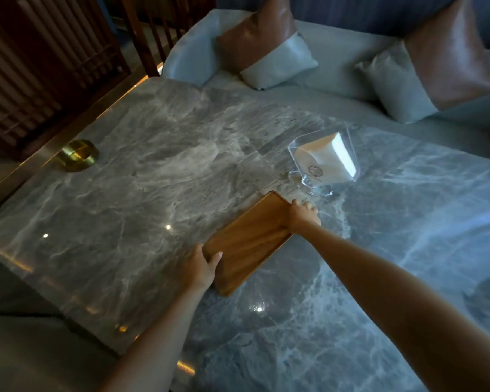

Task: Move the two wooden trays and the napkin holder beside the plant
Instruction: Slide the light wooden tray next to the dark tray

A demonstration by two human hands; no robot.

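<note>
— Where was the wooden tray [248,244] at that point?

— It sat near the middle of the grey marble table [142,176], lying at a slant. Whether it was one tray or two stacked could not be told; only one top face showed.

— And the hands?

— The person had both on it. The left hand [203,265] gripped the near left corner, thumb curled over the rim and fingers tucked under the edge. The right hand [304,215] clasped the far right edge, fingers folded over the rim. Whether the tray had left the tabletop or rested on it was unclear.

— What about the napkin holder [324,162]?

— It stood upright just beyond the right hand, apart from the tray, clear plastic with white napkins inside. Nobody touched it.

— And further out?

— A round brass fitting [78,155] lay by the table's left edge, well apart from the tray. Past the table ran a pale bench with two brown and grey cushions [266,43]. No plant appeared anywhere in view.

— So which step was it?

— Probably the first carry, the tray being taken up, with the holder left for afterwards.

— What did the next move call for?

— Likely a level lift with both hands, clearing the holder, then a turn to find the plant.
</note>
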